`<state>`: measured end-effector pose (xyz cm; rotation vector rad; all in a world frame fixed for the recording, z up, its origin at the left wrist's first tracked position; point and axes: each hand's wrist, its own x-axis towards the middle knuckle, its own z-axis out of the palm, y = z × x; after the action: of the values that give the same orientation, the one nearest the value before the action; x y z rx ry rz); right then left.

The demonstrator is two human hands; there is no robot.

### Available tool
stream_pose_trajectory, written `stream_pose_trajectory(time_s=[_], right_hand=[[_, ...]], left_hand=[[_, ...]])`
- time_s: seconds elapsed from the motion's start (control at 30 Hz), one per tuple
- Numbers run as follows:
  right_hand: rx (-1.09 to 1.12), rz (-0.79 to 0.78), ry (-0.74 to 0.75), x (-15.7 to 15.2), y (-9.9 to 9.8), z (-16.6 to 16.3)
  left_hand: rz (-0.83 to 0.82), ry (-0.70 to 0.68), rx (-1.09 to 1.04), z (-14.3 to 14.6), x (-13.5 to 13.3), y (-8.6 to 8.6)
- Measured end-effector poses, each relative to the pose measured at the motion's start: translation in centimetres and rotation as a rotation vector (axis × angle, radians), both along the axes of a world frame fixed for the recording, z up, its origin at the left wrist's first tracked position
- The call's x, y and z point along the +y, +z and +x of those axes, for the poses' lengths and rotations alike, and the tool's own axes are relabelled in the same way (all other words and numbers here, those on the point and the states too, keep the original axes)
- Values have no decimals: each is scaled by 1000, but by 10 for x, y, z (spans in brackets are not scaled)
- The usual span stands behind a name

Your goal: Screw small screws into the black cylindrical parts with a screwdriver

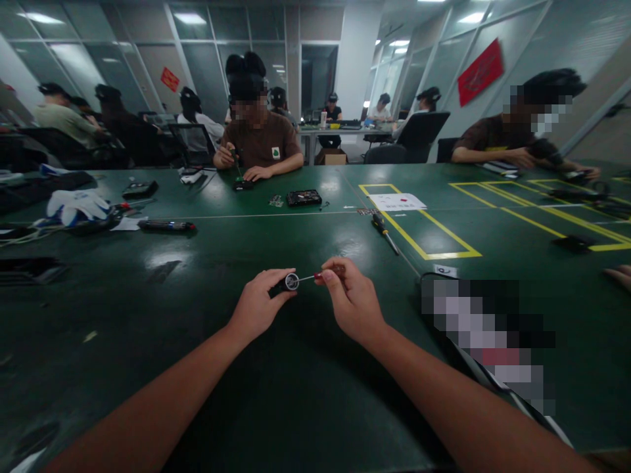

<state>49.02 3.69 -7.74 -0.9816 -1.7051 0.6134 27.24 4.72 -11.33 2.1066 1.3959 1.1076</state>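
Just above the green table (217, 407), my left hand (259, 303) grips a small dark cylinder (292, 282) with a silvery ring at its open end, which faces right. What this part belongs to I cannot make out. My right hand (355, 301) is closed around the red handle of a thin screwdriver (318, 276). Its metal shaft points left, with the tip at or inside the ringed opening. Beyond my right hand lies another screwdriver (384, 231) with a black and yellow handle.
Across the table a person (259, 141) works on a small part. A dark device (304, 197), a white sheet (397, 202) and yellow tape marks lie ahead. White gloves (77, 207) and a black cylinder (166, 225) are at left. A dark-edged item (461, 355), partly blurred, lies right.
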Motion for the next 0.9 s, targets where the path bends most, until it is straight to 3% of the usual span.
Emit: stream_pose_trajectory(time_s=[0.2, 0.9], right_hand=[[-35, 65, -81, 1, 1, 4], [-68, 30, -22, 0, 4, 1]], left_hand=[[15, 22, -11, 0, 0, 1], [12, 11, 34, -2, 0, -1]])
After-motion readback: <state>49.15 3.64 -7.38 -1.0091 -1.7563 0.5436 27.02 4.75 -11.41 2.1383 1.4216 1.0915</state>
